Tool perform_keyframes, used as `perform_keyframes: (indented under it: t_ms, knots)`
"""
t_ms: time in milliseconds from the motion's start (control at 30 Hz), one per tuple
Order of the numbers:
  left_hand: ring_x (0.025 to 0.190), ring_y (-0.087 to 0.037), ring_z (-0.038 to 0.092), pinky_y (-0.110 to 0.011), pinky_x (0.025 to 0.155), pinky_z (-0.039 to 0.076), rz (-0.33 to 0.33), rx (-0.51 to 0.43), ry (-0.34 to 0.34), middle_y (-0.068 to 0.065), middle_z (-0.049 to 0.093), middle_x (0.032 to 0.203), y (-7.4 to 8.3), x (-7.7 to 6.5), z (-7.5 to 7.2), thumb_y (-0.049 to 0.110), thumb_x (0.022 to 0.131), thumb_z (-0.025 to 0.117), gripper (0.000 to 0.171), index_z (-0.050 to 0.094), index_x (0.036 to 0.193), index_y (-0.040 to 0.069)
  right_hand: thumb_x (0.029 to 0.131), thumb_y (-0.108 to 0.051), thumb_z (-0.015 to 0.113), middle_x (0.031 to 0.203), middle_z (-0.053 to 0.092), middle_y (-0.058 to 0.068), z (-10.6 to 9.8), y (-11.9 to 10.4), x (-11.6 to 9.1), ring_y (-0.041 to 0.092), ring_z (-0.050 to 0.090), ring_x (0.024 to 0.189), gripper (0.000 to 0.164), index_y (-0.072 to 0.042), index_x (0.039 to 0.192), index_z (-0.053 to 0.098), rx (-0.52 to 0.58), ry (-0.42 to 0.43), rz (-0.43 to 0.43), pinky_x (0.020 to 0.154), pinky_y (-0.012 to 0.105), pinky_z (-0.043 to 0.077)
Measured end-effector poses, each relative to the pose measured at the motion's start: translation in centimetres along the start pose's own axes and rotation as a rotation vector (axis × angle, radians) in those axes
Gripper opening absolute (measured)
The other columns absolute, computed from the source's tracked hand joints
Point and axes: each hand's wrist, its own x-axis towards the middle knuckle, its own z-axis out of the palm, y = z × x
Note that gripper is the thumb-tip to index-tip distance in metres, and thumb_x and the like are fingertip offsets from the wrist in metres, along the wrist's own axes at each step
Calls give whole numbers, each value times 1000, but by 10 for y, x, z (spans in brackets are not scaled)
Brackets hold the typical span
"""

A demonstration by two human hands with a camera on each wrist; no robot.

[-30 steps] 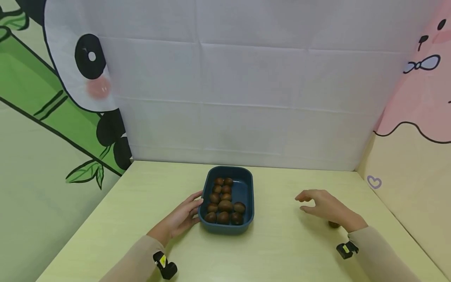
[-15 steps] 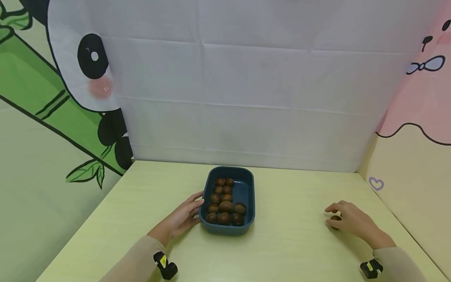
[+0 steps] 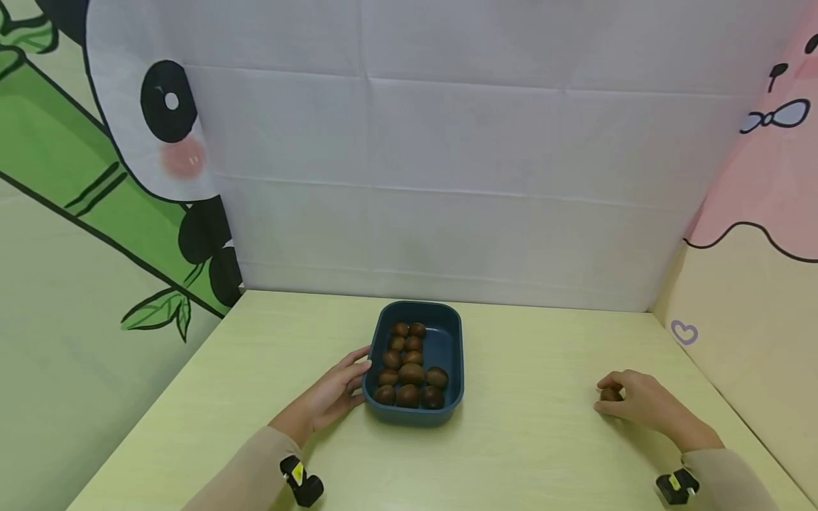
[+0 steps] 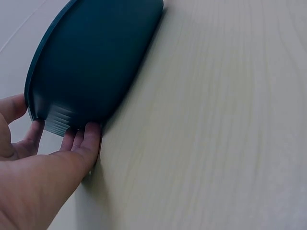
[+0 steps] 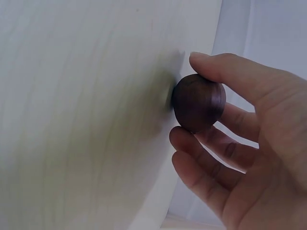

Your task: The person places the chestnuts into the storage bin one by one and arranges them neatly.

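Observation:
A dark blue rectangular plastic box point(image 3: 455, 369) stands mid-table with several brown chestnuts point(image 3: 411, 374) in it, mostly along its left side and near end. My left hand point(image 3: 327, 397) rests its fingertips against the box's left outer wall; the left wrist view shows the fingers point(image 4: 91, 136) on the ribbed part of that wall. Over at the right of the table, my right hand point(image 3: 645, 404) pinches a single chestnut point(image 5: 199, 103) between thumb and fingers, close over the tabletop. The other fingers curl loosely below it in the right wrist view.
The pale wooden table point(image 3: 524, 454) ends at a white cloth backdrop point(image 3: 447, 177) behind the box. A printed panel with a panda and bamboo point(image 3: 128, 234) borders the left; a pink and cream panel point(image 3: 754, 298) borders the right.
My right hand has moved right and toward me to the lone chestnut, and its thumb and fingers have closed around it. The left hand and box have stayed put.

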Motion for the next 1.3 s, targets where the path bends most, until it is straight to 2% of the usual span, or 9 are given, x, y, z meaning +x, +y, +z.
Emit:
perform_keyframes:
  t_ms: [267,600,1033,1300]
  knots:
    - [137,-28,43,-47,109,37,-2,3,1,-22,36,155,0,0,1,28,108,47,62,17,160,14,85,-26,81,83,57,-5,-2,-5,2,17,52,80,35,0,105,72,15,8,2,72,36,47]
    - [135,-27,45,-49,110,35,-6,4,13,-22,38,154,0,-1,0,28,108,46,61,17,160,14,87,-25,80,91,63,-5,-3,-20,14,15,60,82,36,1,111,71,48,12,-27,70,33,50]
    - [136,-28,44,-49,110,35,-7,3,5,-23,36,155,0,-1,0,27,108,45,60,17,160,14,90,-22,78,89,60,-5,-1,-64,42,10,61,77,35,0,116,70,119,-13,-154,70,28,51]
    - [137,-29,42,-49,111,34,-5,7,6,-23,35,155,1,-2,0,28,108,46,61,16,160,13,91,-21,76,91,59,-4,1,-101,62,12,63,82,35,0,119,68,128,-44,-231,77,34,53]
